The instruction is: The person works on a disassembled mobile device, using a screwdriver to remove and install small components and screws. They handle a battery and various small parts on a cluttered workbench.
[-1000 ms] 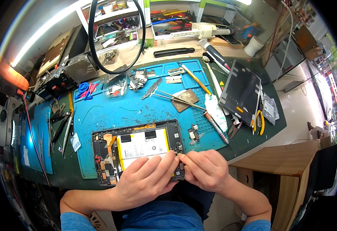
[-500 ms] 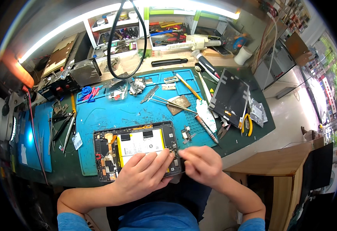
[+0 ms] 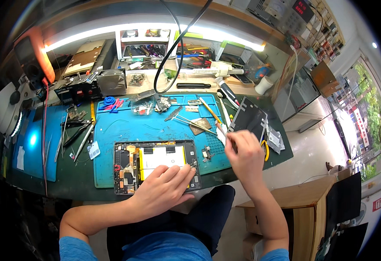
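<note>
An opened tablet [image 3: 123, 189] lies on the blue work mat, its white battery [image 3: 155, 157] with yellow edges and its circuit boards exposed. My left hand [image 3: 166, 182] rests across the tablet's lower right part, fingers stretched out and lying flat; what is under the fingertips is hidden. Off to the right, above the mat's edge, my right hand [image 3: 247, 150] has its fingers closed around a slim pen-shaped tool [image 3: 220, 127] with a brownish end. Most of that tool is covered by the hand. Metal tweezers [image 3: 195, 123] lie just left of it.
A black screen panel [image 3: 248, 117] lies behind my right hand, beside yellow-handled pliers [image 3: 266, 150]. Small metal parts [image 3: 206, 153] sit right of the tablet. Pliers and a knife [image 3: 84, 141] lie at left. A black cable loop [image 3: 158, 71] hangs over the bench.
My right hand has moved away from the tablet, up and right, and closed on the pen-shaped tool that lay on the mat. My left hand stays on the tablet. The head view has tilted up.
</note>
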Demonstrator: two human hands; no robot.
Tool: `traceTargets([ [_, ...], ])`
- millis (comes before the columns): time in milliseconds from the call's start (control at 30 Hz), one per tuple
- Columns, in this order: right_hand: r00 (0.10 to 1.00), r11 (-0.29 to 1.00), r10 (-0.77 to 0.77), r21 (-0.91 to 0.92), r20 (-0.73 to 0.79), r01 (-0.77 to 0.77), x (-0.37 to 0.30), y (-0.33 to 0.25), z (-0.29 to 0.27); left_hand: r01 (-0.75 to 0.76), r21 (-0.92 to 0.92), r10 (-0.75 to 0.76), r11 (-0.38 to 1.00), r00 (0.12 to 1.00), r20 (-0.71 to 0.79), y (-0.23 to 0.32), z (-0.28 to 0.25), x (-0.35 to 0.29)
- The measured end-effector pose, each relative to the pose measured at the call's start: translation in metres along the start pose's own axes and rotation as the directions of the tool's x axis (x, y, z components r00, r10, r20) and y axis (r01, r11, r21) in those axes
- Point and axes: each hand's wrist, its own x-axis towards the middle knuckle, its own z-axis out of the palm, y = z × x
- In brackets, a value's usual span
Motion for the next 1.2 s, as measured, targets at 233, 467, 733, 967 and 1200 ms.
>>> traceTargets([
  [233,0.992,0.992,-0.122,-0.039,-0.013,0.121,0.009,0.000,0.033,0.015,-0.028,-0.016,1.000,1.000,-0.027,0.000,0.006,0.000],
  [467,0.960,0.900,-0.275,0.364,0.049,0.240,-0.058,-0.025,0.003,0.005,-0.013,-0.005,1.000,0.999,-0.039,0.001,0.007,-0.001],
  [733,1.000,0.978,-0.019,0.210,0.025,0.014,-0.043,-0.018,0.012,-0.007,0.001,0.007,1.000,0.998,-0.068,0.002,0.007,-0.004],
  [967,0.930,0.948,0.113,0.241,0.349,-0.206,-0.015,-0.021,0.012,0.005,-0.037,-0.007,0.999,0.998,-0.069,0.002,0.002,0.001],
  [1200,0.856,0.707,0.373,0.488,0.357,-0.512,-0.016,-0.008,0.004,0.026,-0.001,-0.026,1.000,0.986,-0.166,0.007,-0.022,-0.019],
])
